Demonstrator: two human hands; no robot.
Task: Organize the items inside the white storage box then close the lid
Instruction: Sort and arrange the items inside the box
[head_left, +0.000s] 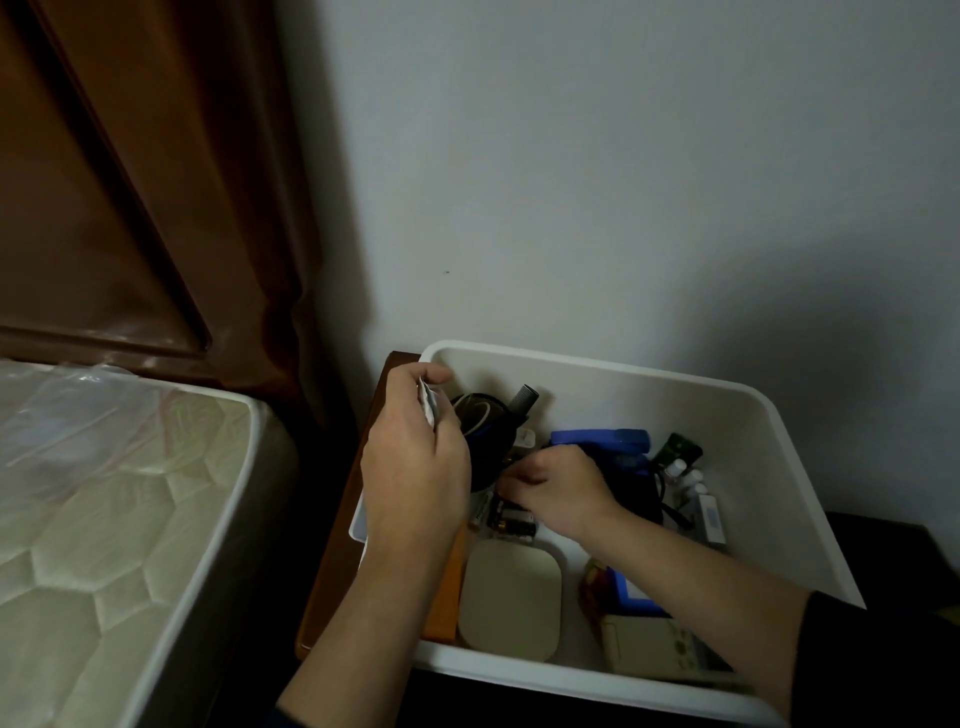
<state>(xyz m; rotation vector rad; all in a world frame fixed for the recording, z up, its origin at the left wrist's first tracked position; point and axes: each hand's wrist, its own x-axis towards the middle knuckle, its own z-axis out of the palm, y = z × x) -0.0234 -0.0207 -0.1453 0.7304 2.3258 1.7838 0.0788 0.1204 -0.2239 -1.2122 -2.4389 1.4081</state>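
Head view: nearest, a cream rounded case and a remote lie in the white storage box, lid off, on a brown desk. Right hand reaches among batteries, fingers curled; whether it holds anything I cannot tell. Left hand pinches small packets. Farther back, a blue stapler.

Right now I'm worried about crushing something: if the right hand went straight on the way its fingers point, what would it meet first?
Probably the dark round pouch just left of the right hand, in the white box. The batteries lie below. Depth is unclear.
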